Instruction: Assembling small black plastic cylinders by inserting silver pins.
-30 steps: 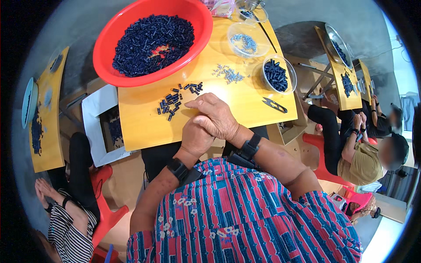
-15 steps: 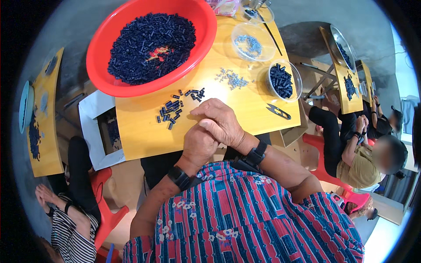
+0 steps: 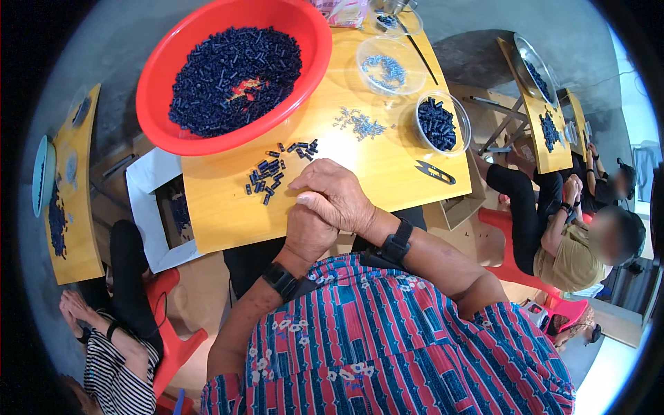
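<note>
My hands are clasped together at the front edge of the yellow table. My right hand (image 3: pixel 342 195) lies on top, its fingers curled over my left hand (image 3: pixel 311 229), whose own fingers are hidden beneath it. Just beyond my knuckles lies a loose pile of small dark blue plastic tubes (image 3: pixel 265 178), with more next to it. Farther off is a scatter of small clear parts (image 3: pixel 360 124). A pair of thread snips (image 3: pixel 436 172) rests to the right.
A big red basin (image 3: pixel 149 124) full of dark pieces stands at the far left. Clear tubs (image 3: pixel 465 131) are on the right, one with dark pieces. A white box (image 3: pixel 149 242) stands left of the table (image 3: pixel 228 232). People sit at other tables on both sides.
The whole view has shifted slightly, and the table's things appear a little to the left. My hands stay clasped, and nothing has been picked up or put down.
</note>
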Demonstrator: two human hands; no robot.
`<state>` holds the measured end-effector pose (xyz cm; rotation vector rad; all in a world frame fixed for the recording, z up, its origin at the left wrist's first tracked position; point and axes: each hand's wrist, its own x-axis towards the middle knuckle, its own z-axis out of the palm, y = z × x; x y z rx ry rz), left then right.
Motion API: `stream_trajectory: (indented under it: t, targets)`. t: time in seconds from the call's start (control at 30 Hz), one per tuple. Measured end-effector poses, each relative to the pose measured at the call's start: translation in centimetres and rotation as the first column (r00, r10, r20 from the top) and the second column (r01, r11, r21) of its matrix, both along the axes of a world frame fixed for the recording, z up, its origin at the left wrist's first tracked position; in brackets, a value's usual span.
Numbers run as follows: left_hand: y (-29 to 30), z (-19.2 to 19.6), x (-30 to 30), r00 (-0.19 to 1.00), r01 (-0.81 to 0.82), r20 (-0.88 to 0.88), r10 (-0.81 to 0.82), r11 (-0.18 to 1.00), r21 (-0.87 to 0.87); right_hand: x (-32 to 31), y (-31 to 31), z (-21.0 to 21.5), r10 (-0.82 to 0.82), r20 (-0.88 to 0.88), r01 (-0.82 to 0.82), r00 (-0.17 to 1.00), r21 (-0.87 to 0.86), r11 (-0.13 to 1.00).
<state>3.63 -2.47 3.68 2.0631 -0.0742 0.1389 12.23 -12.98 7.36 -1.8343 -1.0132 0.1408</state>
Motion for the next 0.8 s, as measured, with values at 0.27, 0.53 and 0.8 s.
stream_trajectory:
  t: [0.27,0.53,0.8]
  targets:
    - [-0.3,-0.5,0.4,0.993,-0.049,0.108,0.044,0.997,0.051,0.1,-0.3,-0.7,0.006,0.031,-0.005,0.999,-0.047,0.999]
    - [-0.5,-0.3,0.2,0.996,-0.086,0.000,0.086,0.996,0.002,0.1,-0.2,-1.0,0.029,0.033,-0.028,0.999,-0.032,0.999]
    - [-0.7,-1.1,-0.2,0.998,-0.060,0.035,0.058,0.997,0.053,-0.1,-0.4,-0.8,0.044,0.041,-0.041,0.998,-0.057,0.998]
